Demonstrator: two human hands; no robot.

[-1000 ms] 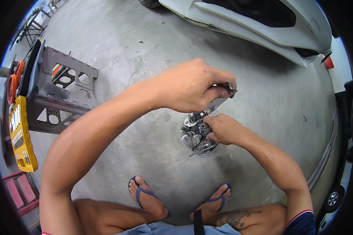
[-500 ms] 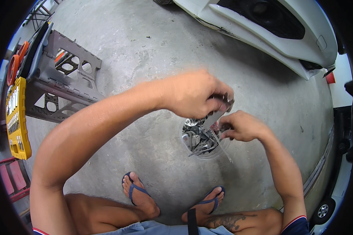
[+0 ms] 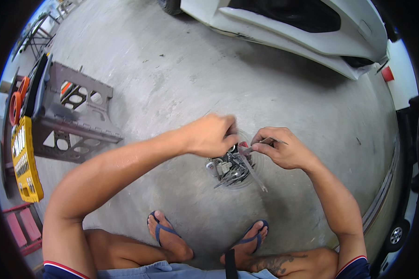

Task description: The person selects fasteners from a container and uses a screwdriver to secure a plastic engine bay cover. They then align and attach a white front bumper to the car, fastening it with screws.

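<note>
My right hand (image 3: pixel 286 149) pinches a strip (image 3: pixel 272 139); a slack thumb could drop it among the parts (image 3: pixel 233 173) just left. Whether my left hand (image 3: pixel 212 136) grips anything, I can't tell.

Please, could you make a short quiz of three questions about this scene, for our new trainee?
1. Which hand holds the thin flat piece?
2. True or false: the yellow tool case is to the left of the round tub.
3. Which footwear does the person wear? A) boots B) flip-flops C) white trainers

Key:
1. The right hand.
2. True.
3. B.
</note>
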